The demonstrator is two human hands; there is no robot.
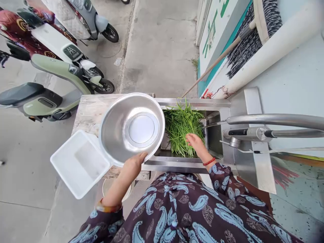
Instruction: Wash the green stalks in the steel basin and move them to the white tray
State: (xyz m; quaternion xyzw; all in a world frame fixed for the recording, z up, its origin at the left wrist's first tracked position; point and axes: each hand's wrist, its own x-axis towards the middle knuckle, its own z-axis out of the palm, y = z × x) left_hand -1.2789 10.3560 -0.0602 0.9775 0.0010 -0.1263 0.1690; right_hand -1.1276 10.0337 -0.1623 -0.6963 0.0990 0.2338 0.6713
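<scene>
Outdoor steel sink (215, 145), left-hand grip (134, 165) closed on basin (113, 131) rim; right-hand grip (198, 145) half-curled at green stems (181, 123), hold unclear

Long, thin green stalks (183, 126) lie loosely heaped nearer the left edge of the grey steel sink (187, 164); a round silver metal basin (133, 126) overlaps the right edge of the wooden desk (88, 111).

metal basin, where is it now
In the head view, the metal basin is left of the greens in the sink, over the wooden table, with the left hand on its near rim and the white tray beside it.
</scene>
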